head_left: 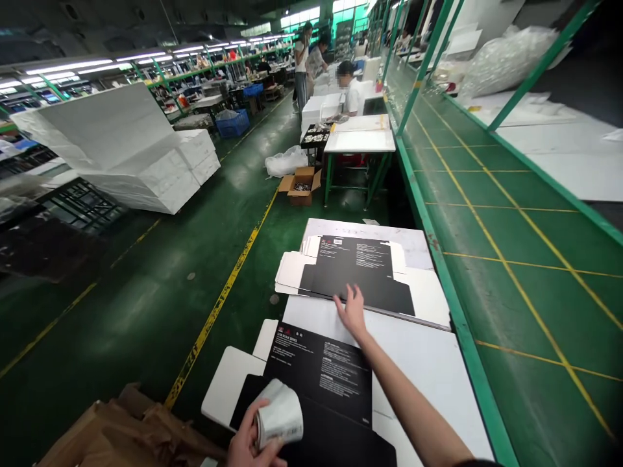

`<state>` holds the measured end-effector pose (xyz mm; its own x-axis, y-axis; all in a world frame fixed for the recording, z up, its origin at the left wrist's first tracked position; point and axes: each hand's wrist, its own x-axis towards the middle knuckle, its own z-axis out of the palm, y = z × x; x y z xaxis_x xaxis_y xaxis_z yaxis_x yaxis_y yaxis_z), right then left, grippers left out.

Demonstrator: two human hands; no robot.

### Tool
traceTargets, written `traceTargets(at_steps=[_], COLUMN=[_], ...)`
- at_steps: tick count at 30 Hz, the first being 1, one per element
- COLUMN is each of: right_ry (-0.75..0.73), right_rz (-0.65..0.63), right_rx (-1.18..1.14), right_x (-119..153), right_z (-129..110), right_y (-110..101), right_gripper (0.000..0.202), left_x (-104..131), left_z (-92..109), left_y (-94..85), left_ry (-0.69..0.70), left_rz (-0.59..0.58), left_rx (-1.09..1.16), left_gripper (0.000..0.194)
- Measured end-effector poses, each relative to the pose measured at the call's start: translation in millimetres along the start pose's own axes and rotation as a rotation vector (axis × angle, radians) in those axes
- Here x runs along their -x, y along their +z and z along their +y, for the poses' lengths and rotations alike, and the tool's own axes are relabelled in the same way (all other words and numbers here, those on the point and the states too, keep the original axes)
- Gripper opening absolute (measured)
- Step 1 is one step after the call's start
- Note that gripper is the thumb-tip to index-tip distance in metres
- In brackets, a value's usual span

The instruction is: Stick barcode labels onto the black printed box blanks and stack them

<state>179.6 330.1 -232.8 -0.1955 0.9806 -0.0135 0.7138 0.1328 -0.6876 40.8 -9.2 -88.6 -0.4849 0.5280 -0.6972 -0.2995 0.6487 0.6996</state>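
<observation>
My left hand (256, 440) curls round a label roll (283, 410), pinching its rim above the front carton blank (318, 370); it looks light and firm. The blank, flat on the tabletop (423, 363), seems thin, stiff, slick, best gripped by an edge. My right hand (351, 311), arm outstretched, spreads its fingers at the rear blanks' (355, 269) near edge.

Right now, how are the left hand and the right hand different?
The left hand curls around a white roll; the right hand looks empty, its fingers spread. The left hand is by the near unfolded box, while the right hand is at the near edge of the far unfolded box. Both are bare.
</observation>
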Motion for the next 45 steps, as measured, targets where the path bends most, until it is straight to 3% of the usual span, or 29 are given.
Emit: traceTargets(at_steps=[3, 5, 7, 9, 13, 18, 21, 27, 34, 38, 41, 45], right_ry=[-0.07, -0.102, -0.145, -0.229, -0.41, -0.554, -0.593, -0.331, -0.17, -0.15, -0.163, -0.123], right_rz=[-0.126, -0.25, -0.325, -0.395, -0.438, -0.316, -0.253, -0.346, -0.296, -0.307, -0.322, -0.448], right_rx=[-0.326, -0.512, -0.657, -0.716, -0.607, -0.405, -0.452, -0.774, -0.939, -0.961, -0.921, -0.916], right_x=[106, 164, 202, 222, 238, 257, 268, 282, 294, 299, 301, 303], right_z=[-42, -79, -117, -151, -194, -211, -217, -234, -238, -236, -237, -239], right_y=[3, -11, -35, -60, -90, -95, -94, -90, -94, -96, -97, -101], right_gripper=[0.065, 0.059, 0.057, 0.061, 0.073, 0.074, 0.063, 0.049, 0.047, 0.047, 0.047, 0.045], left_x=[4, 9, 15, 22, 38, 56, 64, 72, 71, 75, 74, 71], left_z=[20, 35, 47, 55, 63, 69, 73, 73, 65, 63, 61, 56], left_y=[-11.5, -23.0, -35.9, -49.0, -72.8, -92.8, -99.0, -107.9, -112.9, -113.1, -114.1, -115.9], left_ry=[0.053, 0.09, 0.138, 0.179, 0.253, 0.308, 0.324, 0.375, 0.441, 0.429, 0.416, 0.434], left_rz=[-0.066, -0.118, -0.166, -0.227, -0.356, -0.411, -0.443, -0.489, -0.654, -0.687, -0.705, -0.673], left_rx=[0.105, 0.135, 0.17, 0.202, 0.235, 0.259, 0.279, 0.29, 0.188, 0.173, 0.179, 0.181], left_gripper=[0.103, 0.096, 0.087, 0.081, 0.074, 0.072, 0.083, 0.086, 0.105, 0.108, 0.099, 0.094])
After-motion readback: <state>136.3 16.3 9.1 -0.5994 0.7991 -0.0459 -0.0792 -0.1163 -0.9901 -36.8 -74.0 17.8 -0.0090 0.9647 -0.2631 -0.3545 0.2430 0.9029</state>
